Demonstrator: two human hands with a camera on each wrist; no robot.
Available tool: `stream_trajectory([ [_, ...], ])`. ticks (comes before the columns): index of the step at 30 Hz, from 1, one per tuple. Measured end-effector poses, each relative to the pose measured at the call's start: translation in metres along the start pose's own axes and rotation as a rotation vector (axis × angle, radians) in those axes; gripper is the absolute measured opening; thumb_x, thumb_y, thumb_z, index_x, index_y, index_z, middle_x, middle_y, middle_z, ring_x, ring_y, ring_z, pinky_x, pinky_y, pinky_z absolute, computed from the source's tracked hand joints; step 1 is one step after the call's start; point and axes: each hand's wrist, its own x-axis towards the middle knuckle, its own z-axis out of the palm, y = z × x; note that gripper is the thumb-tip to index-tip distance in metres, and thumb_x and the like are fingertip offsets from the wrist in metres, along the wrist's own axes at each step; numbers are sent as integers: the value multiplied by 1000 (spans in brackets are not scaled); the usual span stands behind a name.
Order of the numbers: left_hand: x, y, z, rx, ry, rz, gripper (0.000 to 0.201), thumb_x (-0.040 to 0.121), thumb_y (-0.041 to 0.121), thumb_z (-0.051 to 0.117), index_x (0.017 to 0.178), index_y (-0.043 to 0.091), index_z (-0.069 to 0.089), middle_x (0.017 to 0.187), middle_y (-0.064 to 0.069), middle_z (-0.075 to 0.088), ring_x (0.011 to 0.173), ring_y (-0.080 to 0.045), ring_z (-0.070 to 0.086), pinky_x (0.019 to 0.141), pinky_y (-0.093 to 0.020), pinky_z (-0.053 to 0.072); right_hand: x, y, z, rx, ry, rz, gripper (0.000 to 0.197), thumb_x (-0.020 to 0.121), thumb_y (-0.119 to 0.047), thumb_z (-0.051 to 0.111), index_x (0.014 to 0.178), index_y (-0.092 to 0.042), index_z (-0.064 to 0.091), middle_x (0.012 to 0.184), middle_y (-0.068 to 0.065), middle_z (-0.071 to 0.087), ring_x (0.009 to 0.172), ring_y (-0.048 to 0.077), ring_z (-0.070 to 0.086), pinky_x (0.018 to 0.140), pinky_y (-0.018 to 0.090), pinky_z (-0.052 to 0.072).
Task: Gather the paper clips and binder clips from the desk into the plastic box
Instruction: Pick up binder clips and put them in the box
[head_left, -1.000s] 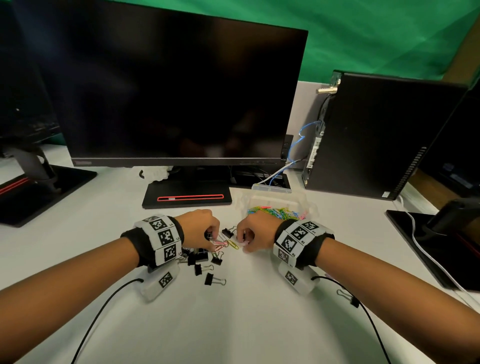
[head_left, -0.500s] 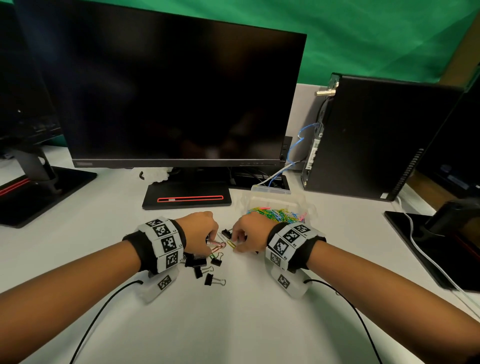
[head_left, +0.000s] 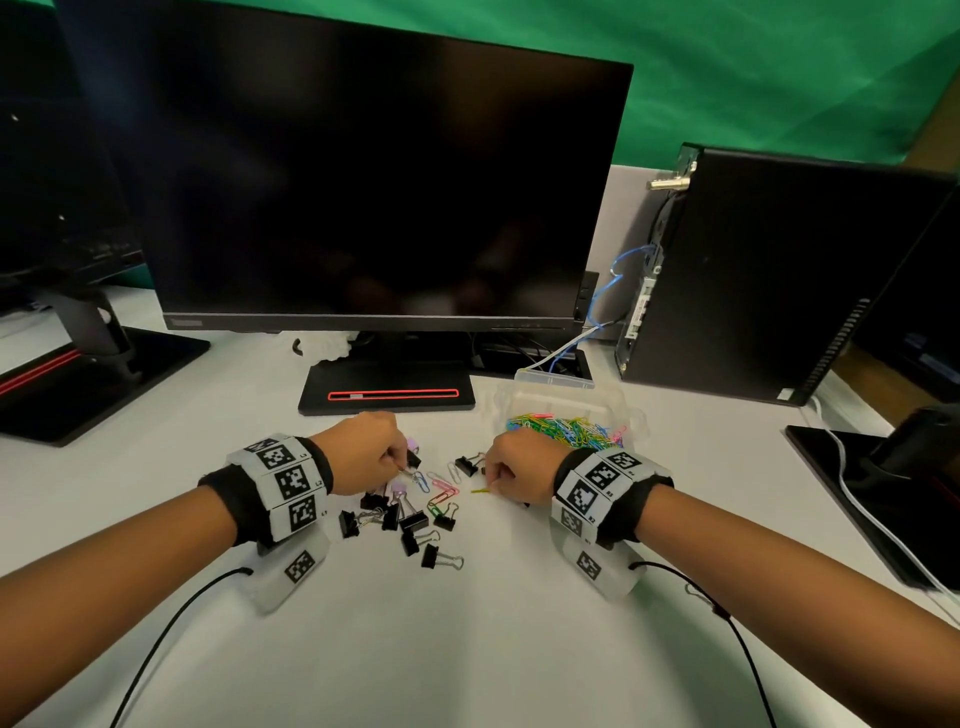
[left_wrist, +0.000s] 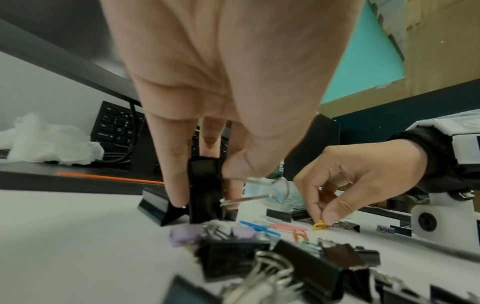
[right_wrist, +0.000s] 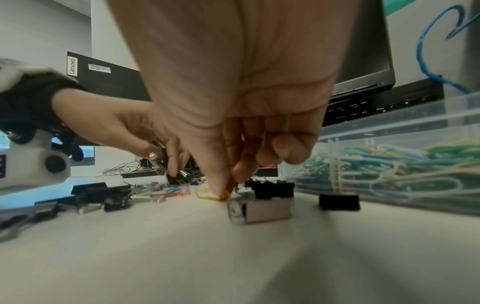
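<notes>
My left hand (head_left: 371, 452) (left_wrist: 205, 181) pinches a black binder clip (left_wrist: 203, 193) (head_left: 414, 458) between thumb and fingers, low over the desk. Below and right of it lies a pile of black binder clips (head_left: 400, 525) (left_wrist: 285, 265) mixed with coloured paper clips (head_left: 441, 493) (left_wrist: 275, 228). My right hand (head_left: 514, 467) (right_wrist: 226, 191) pinches a yellow paper clip (head_left: 480, 490) (right_wrist: 211, 195) (left_wrist: 319, 225) against the desk. The clear plastic box (head_left: 623, 410) (right_wrist: 389, 131), holding many coloured paper clips, stands just behind my right hand. Another binder clip (head_left: 466, 464) lies between the hands.
A black monitor (head_left: 363, 197) on its stand (head_left: 387, 389) rises behind the hands. A black computer case (head_left: 769, 275) with cables stands at the right, other monitor bases (head_left: 93, 374) at both sides. A small binder clip (right_wrist: 259, 207) lies by my right fingertips.
Both hands have drawn slightly apart. My left hand has taken hold of a black binder clip, and my right hand has come down on the yellow paper clip.
</notes>
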Motion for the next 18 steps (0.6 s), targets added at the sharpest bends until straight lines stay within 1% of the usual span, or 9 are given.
stream_trajectory([
  [3,-4,-8,1,3,-20,5,24,87,11,49,100,16,70,102,4,49,101,-16,54,90,-25,46,0,-2,-2,4,22,-5,22,84,-10,51,89,-1,70,90,14,70,85,28,64,77,34,53],
  [6,-5,-12,2,38,-37,18,23,86,11,53,102,17,68,110,1,52,104,-16,54,91,-23,46,5,-9,-2,-1,28,-18,20,83,-11,54,87,-3,71,87,13,71,81,27,65,75,32,54],
  [8,-5,-12,3,90,-60,28,23,85,13,54,104,18,67,114,0,52,105,-16,54,90,-23,46,8,-14,-1,-18,1,-29,18,82,-11,56,87,-5,72,88,11,72,77,23,63,74,30,53],
  [11,-4,-9,3,143,-81,39,24,84,23,58,106,20,66,117,0,51,108,-18,52,91,-25,46,10,-19,-3,-39,-24,-28,15,80,-11,60,87,-6,73,89,10,72,72,16,57,71,26,50],
  [13,-2,-5,2,138,-61,64,26,84,31,60,108,23,66,117,0,51,112,-17,48,94,-28,44,11,-21,-4,-49,-40,-28,14,80,-11,62,87,-5,72,89,10,72,73,15,56,72,27,51],
  [14,1,-3,1,138,-51,81,26,84,32,62,109,25,65,117,1,50,112,-17,46,95,-30,44,10,-21,-5,-51,-46,-27,13,80,-11,62,86,-5,72,89,10,72,72,16,56,72,27,50],
  [16,8,3,0,155,-46,112,27,83,28,65,110,27,64,118,3,50,113,-16,44,95,-32,43,8,-20,-6,-52,-52,-21,13,80,-12,63,86,-5,71,89,11,72,72,16,56,70,26,49],
  [18,17,10,0,200,-49,154,30,83,20,63,112,28,63,118,3,52,114,-16,44,95,-32,41,6,-19,-7,-48,-54,-7,13,80,-13,63,86,-4,71,86,10,71,71,16,56,67,24,46],
])
